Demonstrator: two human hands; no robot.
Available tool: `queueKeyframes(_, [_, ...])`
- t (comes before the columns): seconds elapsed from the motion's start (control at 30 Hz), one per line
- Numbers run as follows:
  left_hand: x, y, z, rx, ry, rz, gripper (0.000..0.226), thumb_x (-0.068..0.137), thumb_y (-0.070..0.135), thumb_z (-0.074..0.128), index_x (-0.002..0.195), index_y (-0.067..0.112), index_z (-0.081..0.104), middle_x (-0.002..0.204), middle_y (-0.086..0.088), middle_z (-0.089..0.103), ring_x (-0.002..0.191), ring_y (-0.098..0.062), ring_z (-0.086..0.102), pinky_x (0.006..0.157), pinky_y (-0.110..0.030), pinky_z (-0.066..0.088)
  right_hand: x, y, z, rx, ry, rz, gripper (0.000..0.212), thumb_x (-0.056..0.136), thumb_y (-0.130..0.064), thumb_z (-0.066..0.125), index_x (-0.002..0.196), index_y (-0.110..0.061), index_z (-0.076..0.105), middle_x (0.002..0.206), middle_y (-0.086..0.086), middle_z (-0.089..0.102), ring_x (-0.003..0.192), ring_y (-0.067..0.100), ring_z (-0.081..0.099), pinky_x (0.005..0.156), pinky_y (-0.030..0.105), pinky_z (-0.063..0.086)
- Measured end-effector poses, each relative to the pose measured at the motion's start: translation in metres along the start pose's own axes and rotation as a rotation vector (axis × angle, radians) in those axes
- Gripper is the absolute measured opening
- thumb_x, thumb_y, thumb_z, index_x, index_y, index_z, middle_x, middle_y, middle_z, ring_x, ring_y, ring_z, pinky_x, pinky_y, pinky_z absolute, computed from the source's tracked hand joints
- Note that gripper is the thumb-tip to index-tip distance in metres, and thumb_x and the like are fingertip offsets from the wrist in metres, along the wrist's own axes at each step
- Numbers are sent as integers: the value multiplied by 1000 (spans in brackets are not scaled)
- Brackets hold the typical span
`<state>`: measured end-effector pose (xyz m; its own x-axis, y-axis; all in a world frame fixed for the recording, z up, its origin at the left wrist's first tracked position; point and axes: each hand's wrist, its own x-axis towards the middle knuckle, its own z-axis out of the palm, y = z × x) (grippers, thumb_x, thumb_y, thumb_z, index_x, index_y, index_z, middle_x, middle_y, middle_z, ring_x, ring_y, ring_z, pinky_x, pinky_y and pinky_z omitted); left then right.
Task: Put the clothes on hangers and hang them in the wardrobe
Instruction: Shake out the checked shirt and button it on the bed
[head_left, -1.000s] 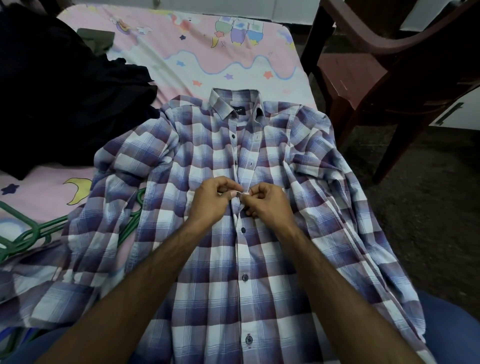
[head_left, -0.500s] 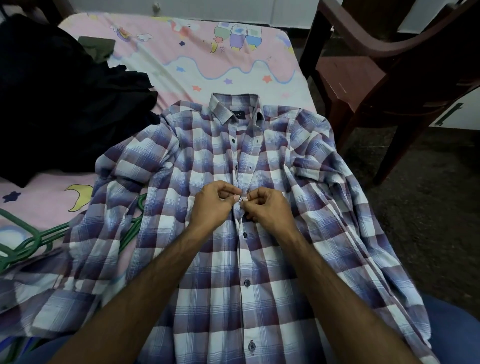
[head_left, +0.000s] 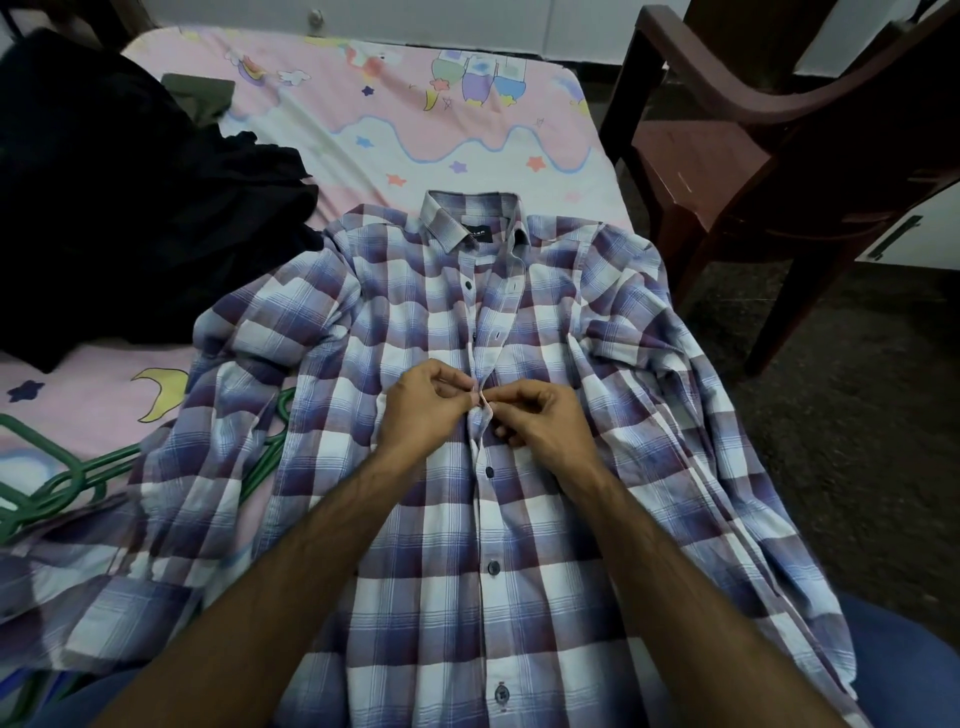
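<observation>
Centrally, a purple-and-white checked shirt (head_left: 426, 519) lies face up on a pink cartoon-print bed (head_left: 395, 104), collar toward 12 o'clock. The left hand (head_left: 423, 410) and right hand (head_left: 545, 423) meet at mid-chest, each pinching an edge of the shirt's button placket. Green hangers (head_left: 67, 488) lie at 9 o'clock, partly under a sleeve. Dark clothes (head_left: 114, 208) are piled at 10 o'clock; a brown chair (head_left: 769, 156) stands at 2 o'clock.

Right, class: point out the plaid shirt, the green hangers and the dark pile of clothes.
plaid shirt (head_left: 441, 597): head view, on its lower front panel.
green hangers (head_left: 67, 486): head view, on the bars left of the sleeve.
dark pile of clothes (head_left: 130, 208): head view, on its middle.
</observation>
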<state>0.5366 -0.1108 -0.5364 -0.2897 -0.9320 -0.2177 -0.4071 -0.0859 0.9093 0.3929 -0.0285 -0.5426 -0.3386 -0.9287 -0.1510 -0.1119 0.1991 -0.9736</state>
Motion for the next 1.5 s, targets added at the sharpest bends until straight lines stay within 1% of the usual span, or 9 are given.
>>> queueKeyframes(0.2, [2,0,-2,-36,14,-40,18,78,16,84,85,21,69,80,3,75,81,-12,72,79,-34,59,-3,3,7,2,87,-44,8,86,-15,81,93,-12,80,76,4,76,64,14,67,60,22,52])
queueKeyframes(0.47, [-1,1,0,-10,29,-33,15,77,17,82,83,25,70,75,4,74,77,-13,71,77,-39,59,-6,17,15,-161,198,-123,10,85,-28,82,93,-25,79,80,-6,76,74,14,73,73,43,63])
queueKeyframes(0.63, [-7,0,0,75,33,93,7,90,23,67,94,29,68,74,7,69,59,-5,58,58,-27,43,-10,14,22,-445,272,-176,20,83,-50,71,96,-34,74,80,-21,72,77,0,68,70,37,60])
queueKeyframes(0.83, [-8,-5,3,138,49,213,21,90,14,71,99,28,58,73,8,69,67,0,64,61,-26,48,-9,12,22,-528,289,-172,22,84,-54,70,94,-34,70,78,-21,70,76,-2,65,66,34,58])
queueKeyframes(1.03, [-5,-13,9,144,78,288,29,90,9,70,96,23,45,79,4,64,73,-14,66,69,-45,57,-6,7,21,-462,264,-85,26,83,-60,65,90,-36,68,79,-21,70,73,-1,67,68,37,59])
queueKeyframes(1.23, [0,-14,6,-13,24,176,24,89,7,71,95,18,51,84,-1,69,82,-14,68,77,-36,55,1,3,18,-399,216,-19,15,79,-46,67,89,-37,60,80,-17,70,69,5,68,68,44,60])
queueKeyframes(1.37, [2,-7,-1,47,-37,189,21,92,11,69,102,20,53,84,3,67,69,3,60,67,-21,45,3,1,18,-403,181,23,9,80,-36,65,87,-34,61,78,-16,71,66,5,70,69,42,61])
queueKeyframes(1.43, [2,-5,-4,154,-57,237,24,93,12,66,108,24,51,81,7,66,69,4,59,64,-20,44,7,-6,12,-278,150,71,10,86,-22,61,92,-29,63,78,-6,74,62,12,71,69,45,62])
queueKeyframes(1.5, [5,-5,-7,182,-39,279,25,95,14,64,110,27,51,83,8,66,72,0,61,66,-23,48,14,-20,6,-71,145,117,14,94,-10,53,100,-20,62,79,6,74,58,21,70,57,41,61])
